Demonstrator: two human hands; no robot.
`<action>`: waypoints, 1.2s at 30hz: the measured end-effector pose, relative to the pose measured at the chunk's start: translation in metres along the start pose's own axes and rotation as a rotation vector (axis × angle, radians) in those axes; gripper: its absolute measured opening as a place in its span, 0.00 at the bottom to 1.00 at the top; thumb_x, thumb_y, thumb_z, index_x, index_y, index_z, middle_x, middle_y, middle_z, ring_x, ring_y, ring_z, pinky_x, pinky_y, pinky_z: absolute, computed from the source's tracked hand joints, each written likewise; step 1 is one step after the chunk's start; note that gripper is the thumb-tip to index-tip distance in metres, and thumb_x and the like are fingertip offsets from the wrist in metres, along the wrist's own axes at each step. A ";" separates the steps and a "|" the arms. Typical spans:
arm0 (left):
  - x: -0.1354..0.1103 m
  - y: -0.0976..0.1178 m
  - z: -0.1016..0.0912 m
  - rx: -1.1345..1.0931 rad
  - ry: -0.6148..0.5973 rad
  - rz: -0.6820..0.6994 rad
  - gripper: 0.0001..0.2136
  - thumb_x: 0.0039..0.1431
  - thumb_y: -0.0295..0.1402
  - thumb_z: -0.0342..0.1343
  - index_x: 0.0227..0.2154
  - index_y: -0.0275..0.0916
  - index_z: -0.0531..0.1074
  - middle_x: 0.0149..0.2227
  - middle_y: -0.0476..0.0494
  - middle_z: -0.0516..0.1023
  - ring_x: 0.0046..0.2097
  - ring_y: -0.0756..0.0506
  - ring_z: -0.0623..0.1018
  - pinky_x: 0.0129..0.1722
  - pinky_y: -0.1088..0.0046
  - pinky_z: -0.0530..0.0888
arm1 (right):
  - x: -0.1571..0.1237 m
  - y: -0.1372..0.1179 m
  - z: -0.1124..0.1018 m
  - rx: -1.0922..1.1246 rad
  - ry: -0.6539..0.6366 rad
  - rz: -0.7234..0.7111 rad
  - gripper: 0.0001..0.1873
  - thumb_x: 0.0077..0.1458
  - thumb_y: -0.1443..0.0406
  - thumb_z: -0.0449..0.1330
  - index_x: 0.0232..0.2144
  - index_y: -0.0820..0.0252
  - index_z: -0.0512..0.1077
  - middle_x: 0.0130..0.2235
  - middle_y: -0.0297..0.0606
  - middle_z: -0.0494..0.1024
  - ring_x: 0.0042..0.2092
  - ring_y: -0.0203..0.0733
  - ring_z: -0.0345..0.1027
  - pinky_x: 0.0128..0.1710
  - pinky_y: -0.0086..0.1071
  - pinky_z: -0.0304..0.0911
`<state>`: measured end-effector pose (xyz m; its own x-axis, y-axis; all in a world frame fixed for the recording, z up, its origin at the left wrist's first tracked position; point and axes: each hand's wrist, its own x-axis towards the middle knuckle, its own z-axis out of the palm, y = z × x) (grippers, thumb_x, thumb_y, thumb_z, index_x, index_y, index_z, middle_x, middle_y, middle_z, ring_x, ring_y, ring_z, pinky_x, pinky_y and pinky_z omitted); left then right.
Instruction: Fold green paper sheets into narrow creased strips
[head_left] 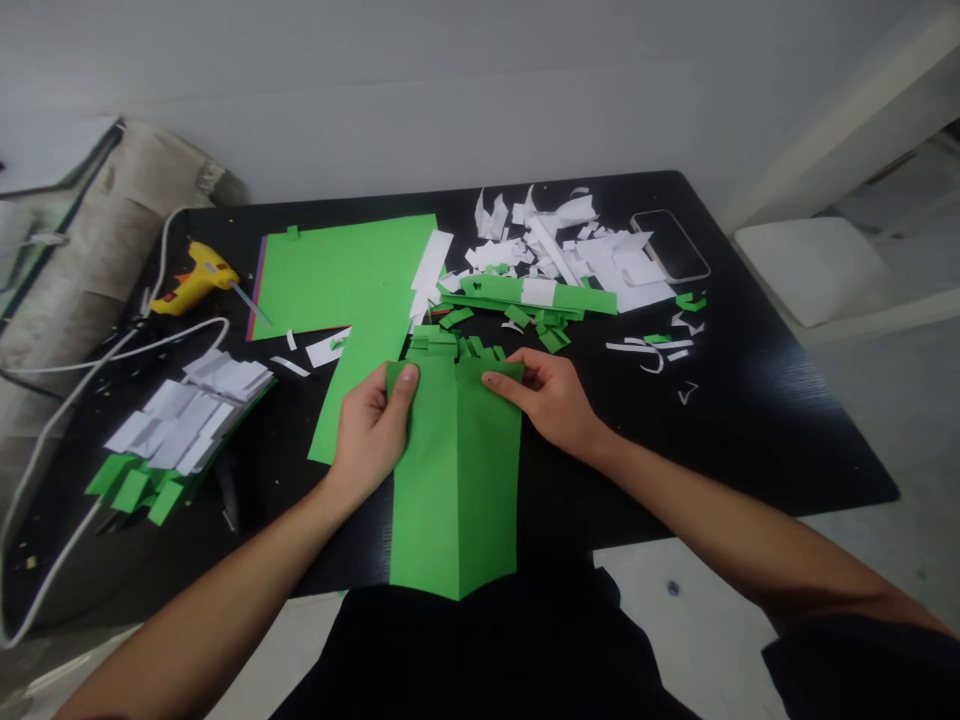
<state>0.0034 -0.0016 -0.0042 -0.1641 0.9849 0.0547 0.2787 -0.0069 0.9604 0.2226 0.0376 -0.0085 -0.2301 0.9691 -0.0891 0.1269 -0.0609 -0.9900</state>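
A folded green paper sheet [454, 480] with a centre crease lies in front of me, hanging over the black table's near edge [750, 440]. My left hand [371, 430] pinches its upper left corner, thumb on top. My right hand [547, 395] grips its upper right corner, thumb pressed on the paper. Small green offcuts [450, 345] lie just beyond the sheet's top edge.
A larger green sheet [345, 275] lies behind. White and green scraps [570, 250] are heaped at the back, with a phone [670, 245] beside them. A yellow glue gun [196, 277] with white cable lies at the left, near a stack of cut strips [180, 420].
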 end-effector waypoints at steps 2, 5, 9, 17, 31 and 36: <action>-0.001 0.000 0.000 0.032 0.009 0.031 0.20 0.66 0.50 0.57 0.25 0.40 0.69 0.22 0.52 0.67 0.25 0.49 0.64 0.25 0.72 0.63 | 0.000 0.000 0.001 0.020 0.000 0.013 0.24 0.48 0.45 0.73 0.26 0.57 0.74 0.24 0.33 0.73 0.27 0.38 0.66 0.25 0.32 0.61; -0.001 -0.001 0.001 0.053 0.017 0.059 0.20 0.67 0.49 0.56 0.25 0.41 0.68 0.22 0.52 0.66 0.25 0.49 0.64 0.25 0.72 0.63 | -0.001 -0.001 0.001 0.041 0.004 0.029 0.24 0.47 0.45 0.74 0.26 0.58 0.74 0.24 0.32 0.73 0.26 0.37 0.65 0.24 0.32 0.60; 0.000 0.000 0.001 0.073 0.036 0.065 0.20 0.68 0.49 0.55 0.24 0.41 0.65 0.22 0.52 0.65 0.25 0.49 0.63 0.25 0.72 0.64 | -0.001 -0.001 0.002 0.068 0.023 0.024 0.23 0.45 0.47 0.75 0.25 0.58 0.74 0.23 0.31 0.73 0.25 0.35 0.64 0.23 0.31 0.59; 0.005 0.005 -0.002 0.078 0.106 0.105 0.21 0.67 0.46 0.57 0.22 0.42 0.61 0.21 0.54 0.62 0.25 0.50 0.62 0.25 0.72 0.63 | 0.001 -0.004 0.000 0.392 -0.139 0.223 0.23 0.44 0.49 0.76 0.32 0.59 0.77 0.30 0.33 0.81 0.29 0.36 0.73 0.27 0.30 0.70; 0.003 0.006 -0.005 0.125 0.043 0.120 0.28 0.66 0.51 0.57 0.18 0.42 0.51 0.18 0.55 0.48 0.21 0.51 0.52 0.20 0.70 0.52 | -0.006 -0.001 0.002 0.114 -0.063 0.079 0.23 0.50 0.45 0.71 0.30 0.60 0.80 0.32 0.40 0.82 0.30 0.41 0.73 0.26 0.32 0.69; 0.002 0.006 -0.003 0.161 0.070 0.141 0.27 0.68 0.48 0.55 0.19 0.43 0.50 0.19 0.55 0.48 0.22 0.50 0.52 0.21 0.69 0.52 | -0.007 -0.001 0.003 0.076 -0.034 0.048 0.24 0.51 0.44 0.70 0.28 0.60 0.79 0.30 0.39 0.81 0.29 0.40 0.71 0.25 0.32 0.66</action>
<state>0.0018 -0.0006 0.0027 -0.1760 0.9618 0.2098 0.4500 -0.1110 0.8861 0.2210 0.0297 -0.0074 -0.2582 0.9560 -0.1395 0.0654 -0.1267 -0.9898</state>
